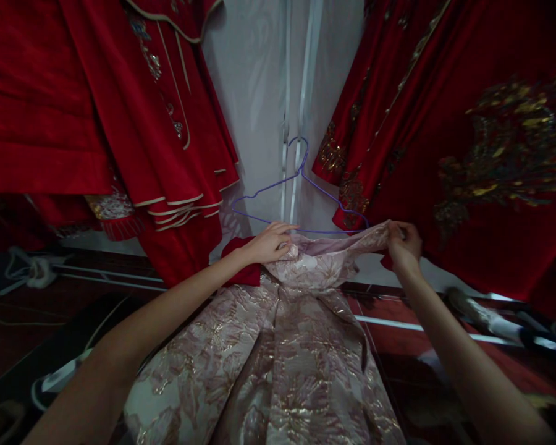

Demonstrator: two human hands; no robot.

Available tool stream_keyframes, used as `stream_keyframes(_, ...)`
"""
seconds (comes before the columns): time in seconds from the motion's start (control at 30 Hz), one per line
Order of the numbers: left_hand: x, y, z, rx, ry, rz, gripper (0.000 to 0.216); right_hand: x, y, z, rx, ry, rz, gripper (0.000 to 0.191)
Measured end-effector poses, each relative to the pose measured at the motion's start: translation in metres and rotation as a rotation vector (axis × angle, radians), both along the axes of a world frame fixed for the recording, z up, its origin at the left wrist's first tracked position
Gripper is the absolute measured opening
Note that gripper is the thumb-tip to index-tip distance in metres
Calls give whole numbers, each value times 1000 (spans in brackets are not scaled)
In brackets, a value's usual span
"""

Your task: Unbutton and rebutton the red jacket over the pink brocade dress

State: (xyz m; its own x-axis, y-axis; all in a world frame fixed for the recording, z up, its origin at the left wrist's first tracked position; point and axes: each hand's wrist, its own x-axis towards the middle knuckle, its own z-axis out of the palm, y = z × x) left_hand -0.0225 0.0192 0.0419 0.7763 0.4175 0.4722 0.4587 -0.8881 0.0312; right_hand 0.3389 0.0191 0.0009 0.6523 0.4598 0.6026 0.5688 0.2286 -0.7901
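A shiny pale pink dress [315, 352] with a metallic floral pattern hangs down in front of me. My left hand [272, 242] is closed on the left side of its bodice top, fingers over the fabric edge. At the right, my right hand [404, 244] pinches the end of the bodice and pulls it out sideways. The bodice opening gapes between the hands, showing a plain mauve lining. Just behind the top edge is a purple wire hanger [301, 173], its lower bar partly hidden by the dress. Whether the dress is attached to the hanger I cannot tell.
Red garments with pale piping [167, 123] hang at the left. More red garments with gold embroidery [514, 142] hang at the right. White metal rails [299, 80] stand upright behind the hanger. Low bars [412, 323] and shoes [495, 321] lie near the dark red floor.
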Motion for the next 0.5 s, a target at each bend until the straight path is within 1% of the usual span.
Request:
stream_keyframes(0.13, -1, -4, 3, 1, 9, 8, 23, 1, 0, 0, -9, 42, 13, 25)
stream_keyframes(0.3, -1, -6, 2, 8, 1, 11, 21, 6, -3, 0, -77, 56, -19, 20)
stream_keyframes(0.4, 0, -7, 2, -3, -13, 7, 21, 5, -3, -1, -73, 54, -34, 20)
stream_keyframes(0.5, 0, -8, 3, -16, -11, -2, 22, 0, -5, 4, -47, 65, 8, 23)
